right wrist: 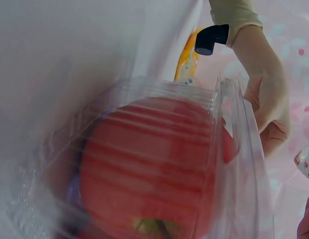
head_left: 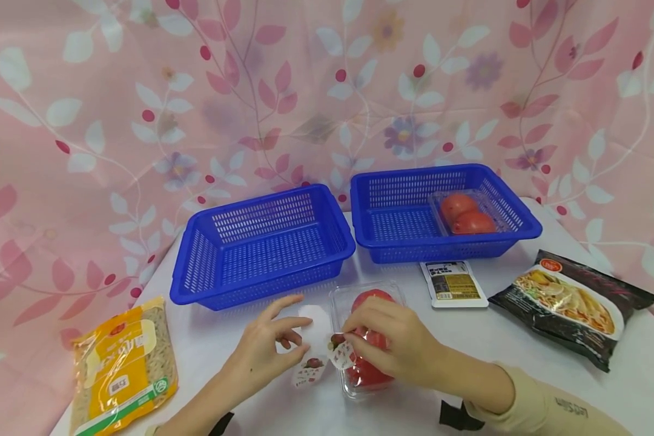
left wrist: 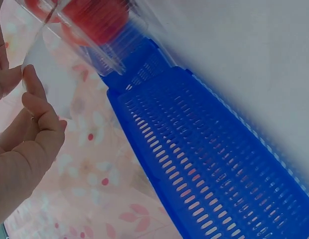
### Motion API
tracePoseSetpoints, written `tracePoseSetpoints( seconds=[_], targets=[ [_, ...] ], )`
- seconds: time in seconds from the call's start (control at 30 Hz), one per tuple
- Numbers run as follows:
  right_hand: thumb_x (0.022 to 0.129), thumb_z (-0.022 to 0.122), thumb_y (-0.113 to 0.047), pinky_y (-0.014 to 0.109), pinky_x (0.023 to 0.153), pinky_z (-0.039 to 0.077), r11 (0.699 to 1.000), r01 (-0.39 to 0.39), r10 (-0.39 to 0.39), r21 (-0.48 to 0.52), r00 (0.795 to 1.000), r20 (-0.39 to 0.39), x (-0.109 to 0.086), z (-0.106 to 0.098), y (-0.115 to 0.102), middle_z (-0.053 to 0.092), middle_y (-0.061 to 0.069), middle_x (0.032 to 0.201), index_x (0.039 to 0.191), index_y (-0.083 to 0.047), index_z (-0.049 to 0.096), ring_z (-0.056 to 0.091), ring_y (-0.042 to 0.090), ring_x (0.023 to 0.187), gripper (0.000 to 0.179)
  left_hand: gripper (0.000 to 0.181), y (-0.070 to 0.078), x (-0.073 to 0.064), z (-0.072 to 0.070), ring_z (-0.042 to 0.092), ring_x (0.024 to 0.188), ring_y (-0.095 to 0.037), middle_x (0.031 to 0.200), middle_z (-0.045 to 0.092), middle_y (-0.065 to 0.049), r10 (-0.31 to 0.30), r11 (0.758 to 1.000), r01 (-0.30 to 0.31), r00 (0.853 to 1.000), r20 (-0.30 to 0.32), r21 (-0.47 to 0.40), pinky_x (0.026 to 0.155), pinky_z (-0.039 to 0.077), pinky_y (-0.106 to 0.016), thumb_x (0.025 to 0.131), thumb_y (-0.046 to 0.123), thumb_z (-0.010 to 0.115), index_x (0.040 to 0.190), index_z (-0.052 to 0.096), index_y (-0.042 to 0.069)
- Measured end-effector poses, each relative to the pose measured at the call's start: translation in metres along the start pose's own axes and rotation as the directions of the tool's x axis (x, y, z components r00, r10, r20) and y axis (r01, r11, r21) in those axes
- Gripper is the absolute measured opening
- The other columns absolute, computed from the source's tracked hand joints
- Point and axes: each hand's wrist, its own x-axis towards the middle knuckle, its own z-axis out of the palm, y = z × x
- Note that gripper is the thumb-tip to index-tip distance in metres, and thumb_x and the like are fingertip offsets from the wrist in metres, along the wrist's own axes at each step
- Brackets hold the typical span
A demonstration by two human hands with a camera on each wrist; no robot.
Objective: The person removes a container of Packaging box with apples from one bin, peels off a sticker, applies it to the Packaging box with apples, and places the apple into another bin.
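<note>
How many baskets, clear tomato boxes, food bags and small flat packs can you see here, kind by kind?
Blue baskets: 2
Clear tomato boxes: 2
Food bags: 2
Small flat pack: 1
Total: 7

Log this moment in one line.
Right hand: pinches printed label | left hand: at white sheet | tomato pack: under right hand | right basket: second tomato pack

Ahead of me on the white worktop, a left blue basket and a right blue basket, side by side; the latter holds a clear tomato pack. Yellow bag to my left. On my right, a small flat packet near a black noodle packet. Pink floral curtain behind.
</note>
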Motion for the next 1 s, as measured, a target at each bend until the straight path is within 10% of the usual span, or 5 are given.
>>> tracePoseSetpoints(
  seconds=[0.33, 0.73, 0.87, 1.0],
  targets=[
    [0.079, 0.067, 0.002, 0.019, 0.049, 0.043, 0.966, -0.258, 0.258, 0.030, 0.966, 0.009, -0.002, -0.017, 0.016, 0.059, -0.009, 0.073, 0.089, -0.013, 0.064, 0.049, 0.004, 0.061, 0.018, 0.028, -0.022, 0.003, 0.002, 0.060, 0.070, -0.002, 0.104, 0.062, -0.003, -0.086, 0.996, 0.086, 0.992, 0.093, -0.005, 0.060, 0.049, -0.019, 0.072, -0.001, 0.072, 0.100, 0.067, 0.003],
    [0.081, 0.068, -0.006, 0.024, 0.054, 0.048, 0.894, -0.446, 0.446, -0.041, 0.879, 0.170, -0.009, -0.033, 0.051, 0.060, -0.013, 0.071, 0.084, -0.015, 0.064, 0.054, 0.004, 0.064, 0.010, 0.022, -0.060, 0.005, 0.004, 0.061, 0.076, -0.016, 0.099, 0.064, -0.006, -0.320, 0.944, 0.301, 0.933, 0.163, 0.135, 0.060, 0.050, -0.023, 0.075, -0.003, 0.068, 0.094, 0.068, 0.008],
    [0.082, 0.067, -0.008, 0.025, 0.053, 0.047, 0.883, -0.468, 0.464, -0.027, 0.864, 0.195, -0.013, -0.033, 0.056, 0.059, -0.013, 0.069, 0.082, -0.015, 0.064, 0.054, 0.005, 0.062, 0.008, 0.019, -0.064, 0.004, 0.006, 0.061, 0.088, -0.025, 0.100, 0.064, -0.008, -0.333, 0.929, 0.290, 0.926, 0.179, 0.232, 0.073, 0.051, -0.035, 0.076, 0.004, 0.071, 0.094, 0.069, 0.006],
    [0.081, 0.067, -0.006, 0.025, 0.053, 0.046, 0.875, -0.484, 0.479, -0.031, 0.852, 0.212, -0.018, -0.031, 0.060, 0.059, -0.012, 0.068, 0.082, -0.017, 0.063, 0.054, 0.005, 0.062, 0.012, 0.019, -0.059, 0.001, 0.010, 0.056, 0.102, -0.032, 0.104, 0.063, -0.010, -0.239, 0.916, 0.170, 0.958, 0.155, 0.362, 0.087, 0.045, -0.045, 0.076, 0.015, 0.072, 0.094, 0.069, 0.008]
  ],
)
